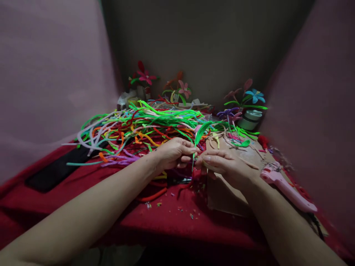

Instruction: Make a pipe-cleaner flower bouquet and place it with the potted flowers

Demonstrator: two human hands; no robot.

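Observation:
A green leaf (202,133) made of fuzzy pipe cleaner stands upright near the middle of the head view, its thin stem pointing down. My left hand (177,152) pinches that stem between thumb and forefinger, just below the leaf. Close by on the right, my right hand (226,164) has its thumb and fingers pressed together near the lower stem. Whether anything small is between those fingertips is hidden. Another green leaf (242,144) lies on the brown board (227,197) beyond my right hand.
A large heap of colourful pipe cleaners (166,120) spreads behind my hands. At right lies a pink glue gun (288,186); at left, a flat black object (55,171). Pipe-cleaner flowers (255,96) stand at the back. Small scraps (159,204) dot the red cloth (155,229).

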